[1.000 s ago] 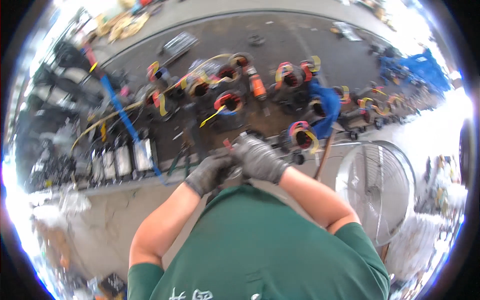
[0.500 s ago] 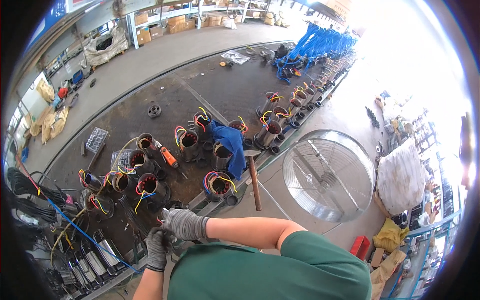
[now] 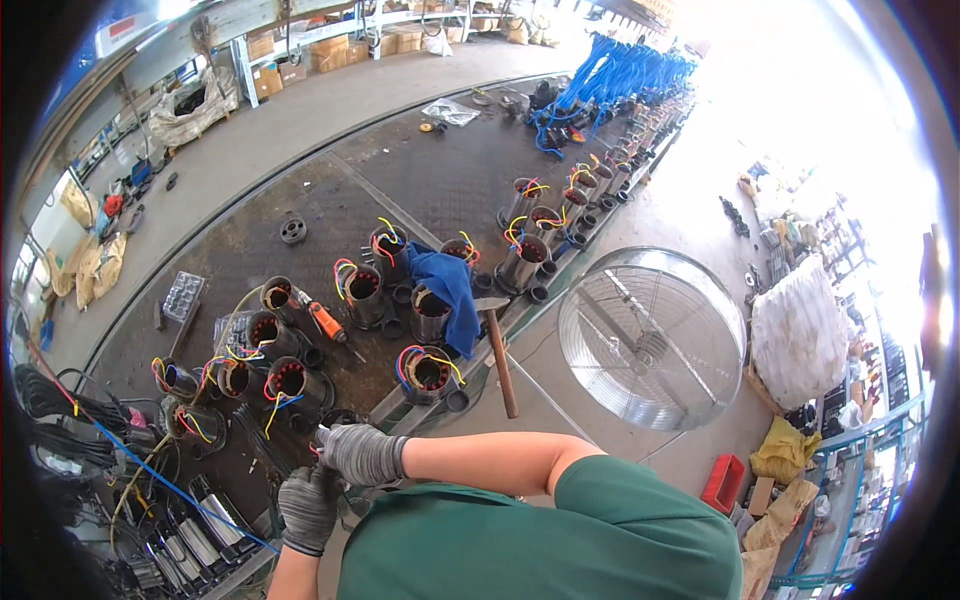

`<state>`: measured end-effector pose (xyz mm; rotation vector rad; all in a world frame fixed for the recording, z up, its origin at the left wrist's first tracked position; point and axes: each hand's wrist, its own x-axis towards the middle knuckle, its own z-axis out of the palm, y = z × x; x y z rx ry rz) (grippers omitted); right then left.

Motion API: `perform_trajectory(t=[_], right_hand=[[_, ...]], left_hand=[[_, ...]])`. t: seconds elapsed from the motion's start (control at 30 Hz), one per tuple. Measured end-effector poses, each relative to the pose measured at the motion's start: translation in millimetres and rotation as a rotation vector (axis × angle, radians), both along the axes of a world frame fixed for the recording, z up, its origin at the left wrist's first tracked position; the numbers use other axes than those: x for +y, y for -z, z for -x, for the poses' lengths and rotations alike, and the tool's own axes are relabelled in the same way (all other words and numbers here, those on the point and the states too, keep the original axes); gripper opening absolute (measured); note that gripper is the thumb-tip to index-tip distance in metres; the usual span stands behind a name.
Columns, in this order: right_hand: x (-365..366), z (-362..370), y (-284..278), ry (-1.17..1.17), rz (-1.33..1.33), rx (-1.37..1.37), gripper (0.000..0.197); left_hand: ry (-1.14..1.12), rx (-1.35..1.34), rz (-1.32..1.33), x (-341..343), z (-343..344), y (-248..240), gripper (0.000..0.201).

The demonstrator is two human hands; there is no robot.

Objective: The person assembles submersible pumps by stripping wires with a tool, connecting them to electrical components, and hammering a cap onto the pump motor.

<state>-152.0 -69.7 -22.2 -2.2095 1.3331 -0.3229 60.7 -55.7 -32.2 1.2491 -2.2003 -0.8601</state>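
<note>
Two gloved hands, left hand and right hand, beside wired motor stators.

Floor mat bears stators (wired).

There were two gloved hands, one hammer, one orange drill, one blue cloth, one round fan, and many wired motor stators, too many to count surely.
</note>
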Motion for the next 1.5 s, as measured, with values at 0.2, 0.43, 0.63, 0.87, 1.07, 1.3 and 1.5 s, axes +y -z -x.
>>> perform_trajectory(t=[0.2,0.43,0.63,0.87,1.07,1.3,1.5], right_hand=[[3,1,-4,-0.122,0.149,0.075,0.024],[-1,3,-7,-0.188,0.127,0.052,0.026],[3,6,-11,-0.128,0.164,-0.008,0.033],[5,1,-9,-0.163,0.036,0.048,0.029],[2,2,-23,-0.21,0.063,0.163,0.024],[2,-4,-40,-0.158,0.055,0.128,0.019],[3,-5,-37,-0.185,0.069,0.184,0.03]], left_hand=[[-0.332,0.9,-1.259,-3,-16,43,0.018],[-0.312,0.904,-1.403,-8,-13,30,0.02],[0.23,-0.385,0.191,-11,17,-44,0.024],[-0.313,0.526,-0.82,8,2,18,0.026],[-0.369,0.757,-1.586,-7,1,12,0.022],[-0.299,0.35,-0.967,-5,5,27,0.025],[0.116,-0.094,-0.003,-12,-10,-3,0.021]])
